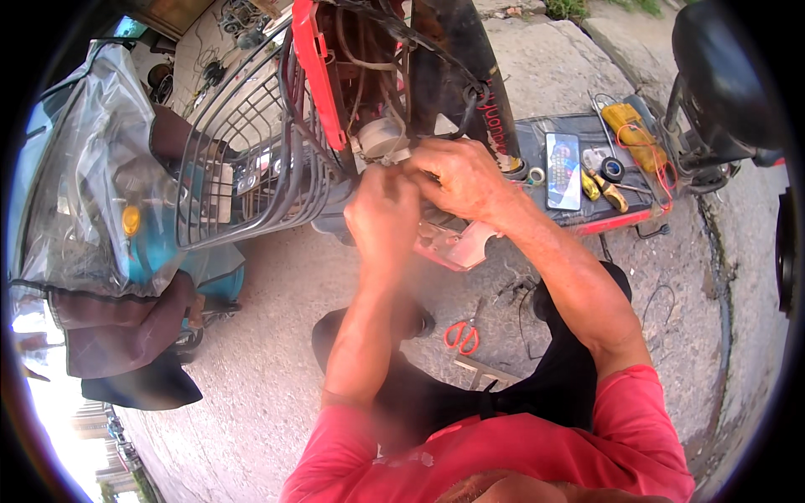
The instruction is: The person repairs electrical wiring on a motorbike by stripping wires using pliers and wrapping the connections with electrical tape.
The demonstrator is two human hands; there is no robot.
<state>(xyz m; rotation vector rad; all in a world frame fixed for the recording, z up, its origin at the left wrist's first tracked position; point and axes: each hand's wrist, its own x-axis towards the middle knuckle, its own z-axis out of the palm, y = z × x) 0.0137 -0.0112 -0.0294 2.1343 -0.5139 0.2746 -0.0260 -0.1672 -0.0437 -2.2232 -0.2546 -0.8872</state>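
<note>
Working close together, the left hand (384,204) and right hand (466,178) curl their fingers just below the pale round part (382,137) of the scooter's front; whether they are clamped on anything, I cannot tell. Beyond the fingers, wires (359,59) hang exposed beside the red panel (314,71), so opening up looks done, while the fixing inside and covering over seem left. Orange-handled scissors (462,337) lie nearer the body than the fingers

A pinkish-red fabric shirt (537,453), its short sleeves (633,407) loose and a pale smudge (411,459) on its front, is worn with black cloth trousers (574,352); left hand (384,218) and right hand (470,178) are bare.
</note>
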